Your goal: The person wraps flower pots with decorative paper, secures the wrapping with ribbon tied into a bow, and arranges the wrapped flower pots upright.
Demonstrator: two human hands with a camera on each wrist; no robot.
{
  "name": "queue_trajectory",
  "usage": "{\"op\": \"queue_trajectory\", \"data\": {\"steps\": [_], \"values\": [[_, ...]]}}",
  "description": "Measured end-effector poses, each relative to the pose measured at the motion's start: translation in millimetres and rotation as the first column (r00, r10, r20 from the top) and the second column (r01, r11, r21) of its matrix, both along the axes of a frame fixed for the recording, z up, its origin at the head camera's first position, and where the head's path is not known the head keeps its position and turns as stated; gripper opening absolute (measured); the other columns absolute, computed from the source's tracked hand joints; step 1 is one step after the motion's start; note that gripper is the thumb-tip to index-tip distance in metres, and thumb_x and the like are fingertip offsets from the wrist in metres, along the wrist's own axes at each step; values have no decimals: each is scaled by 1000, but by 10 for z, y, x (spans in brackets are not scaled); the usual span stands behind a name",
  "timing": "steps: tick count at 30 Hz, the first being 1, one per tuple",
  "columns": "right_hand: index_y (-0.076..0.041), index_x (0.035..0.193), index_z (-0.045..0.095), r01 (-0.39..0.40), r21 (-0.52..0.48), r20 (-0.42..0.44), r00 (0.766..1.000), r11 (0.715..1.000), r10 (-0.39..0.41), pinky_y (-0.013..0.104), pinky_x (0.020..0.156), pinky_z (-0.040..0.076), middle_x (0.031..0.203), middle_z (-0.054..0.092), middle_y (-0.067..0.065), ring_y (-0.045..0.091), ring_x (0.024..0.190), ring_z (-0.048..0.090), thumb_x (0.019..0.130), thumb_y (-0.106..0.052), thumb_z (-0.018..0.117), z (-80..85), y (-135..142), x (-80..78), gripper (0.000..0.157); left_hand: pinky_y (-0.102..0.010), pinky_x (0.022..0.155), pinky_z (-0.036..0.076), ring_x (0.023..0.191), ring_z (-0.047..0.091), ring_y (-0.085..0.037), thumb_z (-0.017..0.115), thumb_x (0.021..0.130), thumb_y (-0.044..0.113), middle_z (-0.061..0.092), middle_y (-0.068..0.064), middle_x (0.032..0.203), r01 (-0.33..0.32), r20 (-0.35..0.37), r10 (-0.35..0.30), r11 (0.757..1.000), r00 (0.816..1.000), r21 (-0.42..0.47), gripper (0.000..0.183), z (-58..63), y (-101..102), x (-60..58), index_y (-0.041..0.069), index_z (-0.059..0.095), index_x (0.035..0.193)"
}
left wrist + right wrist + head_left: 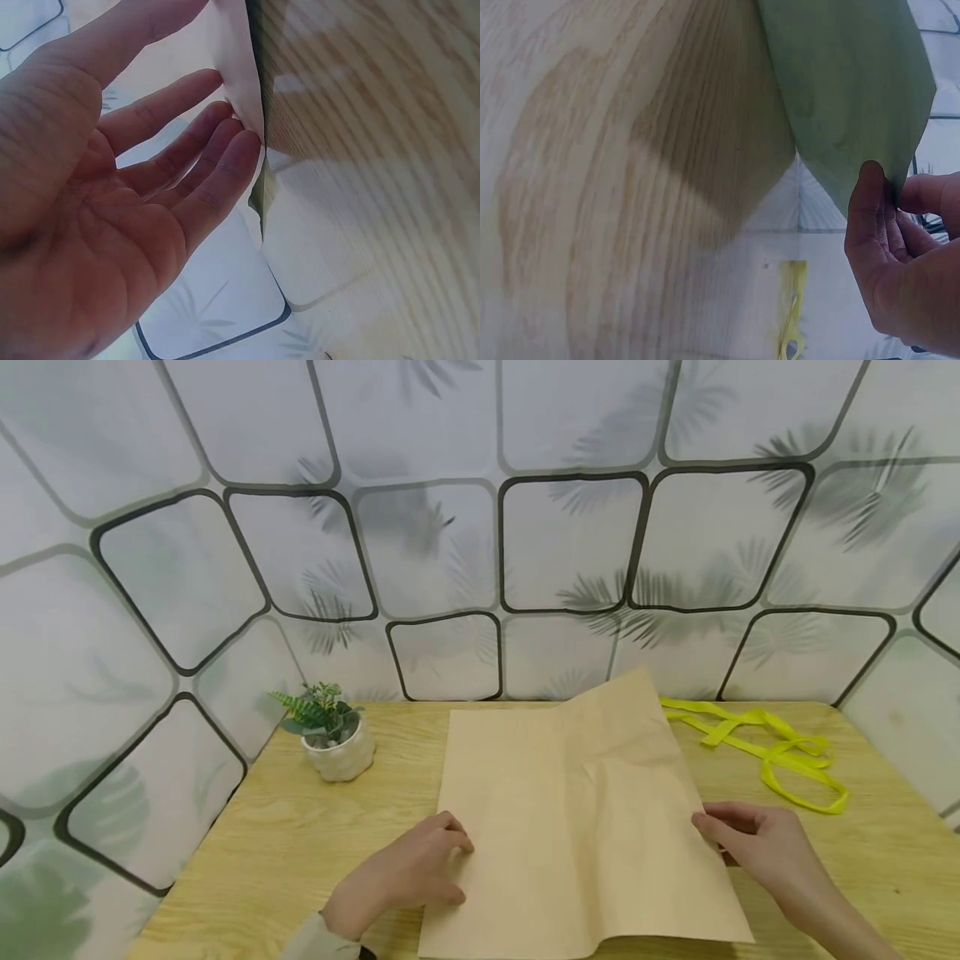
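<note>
A large sheet of tan wrapping paper (510, 827) lies on the table in front of me, creased down its middle, with its right half lifted. My right hand (772, 847) pinches the right edge between thumb and fingers. From below, in the right wrist view, the paper's underside (840, 82) looks green, and the right fingers (866, 210) press against it near the edge. Over the left edge is my left hand (412, 868), its fingertips touching the paper. The left wrist view shows that hand's fingers (214, 180) fairly straight and spread at the sheet.
A yellow ribbon (795, 760) lies in loose loops at the back right of the wooden table (300, 852). At the back left stands a small plant in a white pot (341, 756). A patterned curtain (442, 543) hangs behind the table.
</note>
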State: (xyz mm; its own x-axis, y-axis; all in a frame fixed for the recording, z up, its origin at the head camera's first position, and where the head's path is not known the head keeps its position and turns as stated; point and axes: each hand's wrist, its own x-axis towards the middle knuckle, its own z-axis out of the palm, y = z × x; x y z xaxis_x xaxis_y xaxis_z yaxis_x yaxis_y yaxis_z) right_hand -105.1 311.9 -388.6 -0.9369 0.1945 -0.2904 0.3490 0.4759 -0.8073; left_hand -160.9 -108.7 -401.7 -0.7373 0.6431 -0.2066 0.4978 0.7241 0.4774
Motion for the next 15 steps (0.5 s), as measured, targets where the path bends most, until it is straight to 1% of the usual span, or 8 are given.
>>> {"op": "queue_trajectory", "data": {"steps": [3, 7, 10, 13, 15], "values": [[9, 140, 56, -5, 24, 7, 1000, 1000, 5, 26, 72, 60, 121, 75, 11, -1, 83, 66, 100, -43, 66, -30, 26, 0, 67, -37, 96, 52, 110, 59, -20, 90, 79, 25, 58, 0, 121, -1, -2, 1, 1000, 1000, 7, 45, 3, -53, -4, 11, 73, 118], [8, 140, 56, -23, 42, 12, 1000, 999, 23, 27, 69, 58, 108, 77, 3, 3, 81, 66, 99, -40, 67, -82, 60, -4, 64, -39, 97, 52, 110, 59, -21, 91, 77, 23, 58, 0, 120, 0, -16, 1, 1000, 1000, 24, 45, 2, -132, -14, 9, 73, 117], [6, 139, 57, -53, 78, 11, 999, 996, 52, 28, 67, 58, 98, 77, -2, 8, 77, 67, 98, -38, 70, -140, 69, -8, 62, -40, 98, 52, 111, 59, -22, 90, 77, 22, 58, 0, 120, -8, -6, 8, 1000, 1000, 29, 45, -1, -187, -21, 9, 73, 117], [3, 138, 59, -108, 167, 2, 994, 980, 110, 28, 63, 56, 92, 77, -2, 12, 72, 67, 96, -37, 71, -198, 65, -15, 59, -41, 98, 52, 112, 59, -22, 90, 78, 23, 58, 0, 120, -18, 15, 18, 999, 1000, 32, 45, 2, -223, -25, 10, 73, 117], [1, 137, 60, -148, 252, -14, 988, 956, 157, 27, 60, 52, 88, 75, -3, 12, 68, 64, 95, -36, 73, -234, 60, -24, 57, -42, 98, 52, 112, 59, -23, 90, 78, 23, 58, 0, 120, -19, 22, 18, 999, 1000, 35, 45, 9, -235, -26, 10, 73, 117]]}}
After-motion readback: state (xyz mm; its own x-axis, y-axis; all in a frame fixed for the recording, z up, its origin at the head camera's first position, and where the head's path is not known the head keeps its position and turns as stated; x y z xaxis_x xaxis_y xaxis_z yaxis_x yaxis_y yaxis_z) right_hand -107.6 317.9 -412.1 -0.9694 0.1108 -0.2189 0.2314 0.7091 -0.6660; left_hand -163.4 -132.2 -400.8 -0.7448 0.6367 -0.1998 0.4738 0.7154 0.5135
